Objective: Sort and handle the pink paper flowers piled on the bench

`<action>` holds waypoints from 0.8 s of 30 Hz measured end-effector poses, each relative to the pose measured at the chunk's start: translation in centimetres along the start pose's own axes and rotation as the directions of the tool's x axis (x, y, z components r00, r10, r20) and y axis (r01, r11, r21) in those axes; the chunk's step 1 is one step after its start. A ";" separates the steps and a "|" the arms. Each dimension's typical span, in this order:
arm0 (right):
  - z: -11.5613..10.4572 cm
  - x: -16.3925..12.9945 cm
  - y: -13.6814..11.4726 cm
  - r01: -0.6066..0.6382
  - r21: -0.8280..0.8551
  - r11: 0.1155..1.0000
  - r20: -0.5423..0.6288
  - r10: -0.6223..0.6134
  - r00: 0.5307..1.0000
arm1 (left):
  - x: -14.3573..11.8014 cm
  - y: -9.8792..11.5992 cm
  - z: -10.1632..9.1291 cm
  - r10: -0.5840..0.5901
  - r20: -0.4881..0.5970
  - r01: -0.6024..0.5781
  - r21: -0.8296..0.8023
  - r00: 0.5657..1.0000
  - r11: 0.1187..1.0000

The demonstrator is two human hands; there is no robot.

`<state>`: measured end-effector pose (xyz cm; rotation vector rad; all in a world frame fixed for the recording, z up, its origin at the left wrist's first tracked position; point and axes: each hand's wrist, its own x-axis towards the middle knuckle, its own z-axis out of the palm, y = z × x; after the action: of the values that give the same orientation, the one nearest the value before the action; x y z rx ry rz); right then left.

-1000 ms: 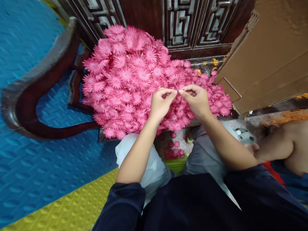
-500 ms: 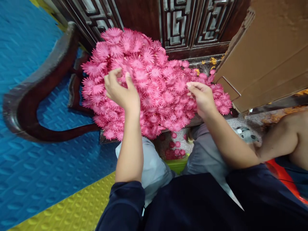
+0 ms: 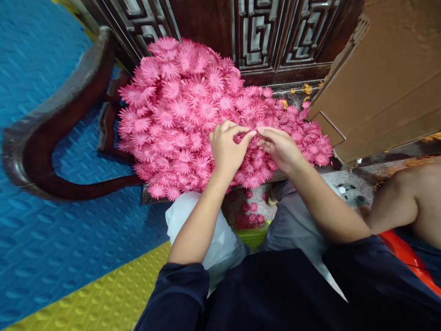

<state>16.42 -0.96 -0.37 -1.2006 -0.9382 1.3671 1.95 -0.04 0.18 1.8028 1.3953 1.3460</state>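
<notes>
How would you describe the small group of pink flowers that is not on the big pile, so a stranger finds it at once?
Start at the big pile of pink paper flowers on the dark wooden bench. Go down past its near edge, under the left hand and right hand. The fallen flowers lie on the speckled floor between the person's knees, few and shadowed, apart from the heap.

From my feed I see a floor of blue embossed matting [image 3: 51, 239] with a yellow embossed strip [image 3: 103, 299] crossing the lower left. A dark carved wooden lattice panel [image 3: 268, 32] fills the top of the view. A curved dark wooden chair arm [image 3: 55, 110] sweeps along the left. A brown cardboard box [image 3: 386, 78] leans at the right. Light is even and soft.
</notes>
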 end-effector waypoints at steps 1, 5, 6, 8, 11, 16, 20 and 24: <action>0.0 0.0 0.0 0.004 -0.005 1.000 0.012 -0.004 1.000 | 0.0 -0.1 0.0 -0.004 0.006 0.005 -0.017 1.000 1.000; -0.2 0.0 -0.1 -0.020 0.004 1.000 0.046 0.020 0.999 | 0.0 -0.1 0.1 -0.026 0.039 0.030 -0.108 0.999 0.994; -0.2 0.0 -0.2 -0.034 0.022 0.999 0.049 0.033 0.998 | 0.0 0.0 0.1 -0.035 0.047 0.041 -0.124 0.998 0.991; -0.3 0.0 -0.2 -0.063 0.059 0.996 0.061 0.060 0.996 | 0.0 0.2 0.1 -0.047 0.056 0.055 -0.146 0.997 0.988; -0.3 0.0 -0.2 -0.076 0.071 0.995 0.092 0.069 0.993 | 0.1 0.3 -0.1 -0.029 0.051 0.037 -0.169 0.998 0.985; 0.0 -0.3 -0.6 -0.092 0.123 0.988 0.074 0.083 0.994 | 0.2 0.1 -0.2 0.018 0.058 -0.007 -0.178 0.998 0.984; 0.2 -0.6 -1.1 -0.121 0.153 0.981 0.058 0.114 0.992 | 0.3 0.0 0.0 0.018 0.074 -0.003 -0.200 0.997 0.980; 0.2 -0.5 -0.9 -0.106 0.135 0.985 0.048 0.100 0.994 | 0.3 -0.2 0.1 0.018 0.089 0.002 -0.214 0.996 0.977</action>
<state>16.43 -1.25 0.64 -1.1324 -0.8055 1.5187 1.95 0.35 0.14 1.7060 1.1500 1.3448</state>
